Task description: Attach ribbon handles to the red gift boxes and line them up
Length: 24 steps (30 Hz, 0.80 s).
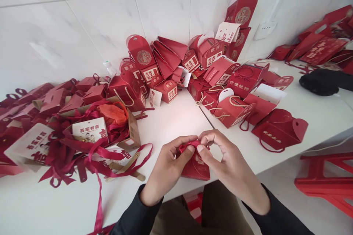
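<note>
A small red gift box (196, 167) stands at the front edge of the white table (171, 117), right in front of me. A red ribbon (190, 144) runs across its top. My left hand (168, 169) pinches the ribbon's left part between thumb and fingers. My right hand (228, 165) pinches the ribbon's right end just above the box. Both hands are closed on the ribbon and almost touch each other over the box.
A cardboard box (132, 128) with loose red ribbons (91, 154) and printed cards (89, 130) lies at left. Several red gift boxes (193, 66) are piled along the tiled wall and to the right. A black object (320, 80) lies far right; a red stool (328, 180) stands lower right.
</note>
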Available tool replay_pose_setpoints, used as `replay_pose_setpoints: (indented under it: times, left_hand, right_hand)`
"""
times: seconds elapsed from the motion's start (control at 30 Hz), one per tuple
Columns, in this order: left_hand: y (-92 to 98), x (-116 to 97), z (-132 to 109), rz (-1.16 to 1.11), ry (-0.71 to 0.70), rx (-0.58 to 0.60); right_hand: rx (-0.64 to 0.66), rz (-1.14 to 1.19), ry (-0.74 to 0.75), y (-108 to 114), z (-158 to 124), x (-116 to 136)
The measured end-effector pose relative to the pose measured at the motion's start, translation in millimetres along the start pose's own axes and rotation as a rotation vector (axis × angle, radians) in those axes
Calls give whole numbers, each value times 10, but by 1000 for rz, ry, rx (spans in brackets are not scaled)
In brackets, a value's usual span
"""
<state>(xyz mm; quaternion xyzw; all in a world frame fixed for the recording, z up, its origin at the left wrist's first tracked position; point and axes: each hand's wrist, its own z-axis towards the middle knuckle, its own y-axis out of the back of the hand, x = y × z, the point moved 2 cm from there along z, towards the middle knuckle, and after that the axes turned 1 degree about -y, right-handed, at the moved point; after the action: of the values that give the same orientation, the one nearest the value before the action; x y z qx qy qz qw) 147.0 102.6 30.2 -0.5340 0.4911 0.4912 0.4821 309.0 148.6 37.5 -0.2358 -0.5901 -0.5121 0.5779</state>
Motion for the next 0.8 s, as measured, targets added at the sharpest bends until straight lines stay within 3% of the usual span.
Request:
replay_pose_setpoints:
  times: [0.2,0.37,0.47,0.67,0.8]
  left_hand:
    - [6,-64,-9,35,-16,69]
    - [3,-70,-13,244,-31,4]
    - [4,-47,-9,131,27,-4]
    - [28,-34,-9,-51,81,-37]
    - [24,-42,-15,-96,77,-32]
  right_hand:
    - [60,-2,13,43,8,-32]
    - [29,-23,-29,45,-14,-18]
    - [4,14,-77,30,-50,-22]
    - [79,-7,40,21,-73,-26]
    - [120,-23,14,21,-70,-65]
